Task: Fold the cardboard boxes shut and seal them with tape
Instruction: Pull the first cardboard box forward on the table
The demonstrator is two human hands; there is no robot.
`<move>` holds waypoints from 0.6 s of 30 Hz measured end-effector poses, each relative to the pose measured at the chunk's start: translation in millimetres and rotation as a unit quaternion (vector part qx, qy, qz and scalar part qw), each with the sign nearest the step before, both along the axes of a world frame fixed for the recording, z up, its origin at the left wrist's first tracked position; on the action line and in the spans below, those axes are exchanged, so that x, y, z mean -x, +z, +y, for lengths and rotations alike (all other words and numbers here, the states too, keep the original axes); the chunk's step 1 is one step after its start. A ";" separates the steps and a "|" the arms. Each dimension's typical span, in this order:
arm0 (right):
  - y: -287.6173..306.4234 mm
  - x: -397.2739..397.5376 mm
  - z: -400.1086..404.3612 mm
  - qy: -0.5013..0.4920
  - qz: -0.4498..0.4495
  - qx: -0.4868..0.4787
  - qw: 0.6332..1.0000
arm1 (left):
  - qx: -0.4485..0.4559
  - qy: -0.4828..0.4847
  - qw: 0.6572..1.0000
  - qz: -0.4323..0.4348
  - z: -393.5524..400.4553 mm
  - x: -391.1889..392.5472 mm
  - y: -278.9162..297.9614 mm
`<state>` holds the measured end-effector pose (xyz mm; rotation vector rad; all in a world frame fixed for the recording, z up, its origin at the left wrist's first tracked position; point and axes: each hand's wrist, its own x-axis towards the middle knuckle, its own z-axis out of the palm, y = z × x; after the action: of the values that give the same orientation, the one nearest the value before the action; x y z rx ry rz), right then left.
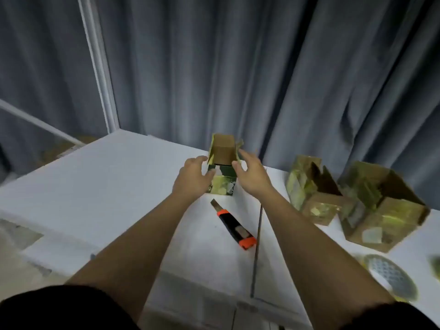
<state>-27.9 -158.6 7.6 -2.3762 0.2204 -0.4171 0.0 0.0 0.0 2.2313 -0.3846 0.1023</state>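
Evidently, the task stood at an early stage. The small box [222, 167] stood upright at the centre of the frame, near the far edge of the white table [114, 177], with its top flaps raised and its brown interior exposed; no flap had been folded down. The left hand [194, 178] sat just beside the box's left wall and the right hand [250, 173] just beside its right flap, both with fingers spread and only lightly bent, and neither had hold of anything; whether the fingertips touched the cardboard could not be told through the blur. At the right of the frame, two larger boxes [312, 189] [378, 208] rested side by side with flaps open, so by judgement all three visible boxes remained to be closed. Their sides carried glossy yellowish patches, but no sealing strip ran across any top. A roll of tape [390, 277] lay flat at the lower right of the frame, well apart from both hands. A utility knife [234, 228] with orange ends lay on the table between the forearms, below the small box. Folding, taping and cutting remained outstanding for each box.
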 end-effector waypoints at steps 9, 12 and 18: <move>-35.2 -62.5 -15.4 -0.084 -0.056 -0.106 0.989 | 0.050 -0.037 0.997 -0.042 -33.7 -63.9 -35.5; -35.4 -37.5 -11.9 -0.097 -0.098 -0.224 0.965 | 0.101 -0.027 0.993 -0.052 -23.0 -51.7 -35.8; -31.3 42.2 11.7 -0.128 -0.165 -0.368 0.906 | 0.194 -0.069 0.978 -0.026 -0.4 6.1 -18.8</move>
<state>-70.1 -146.9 -23.6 -1.5103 0.4448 -0.7075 -6.1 -0.4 -18.8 1.8144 -0.5005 0.1481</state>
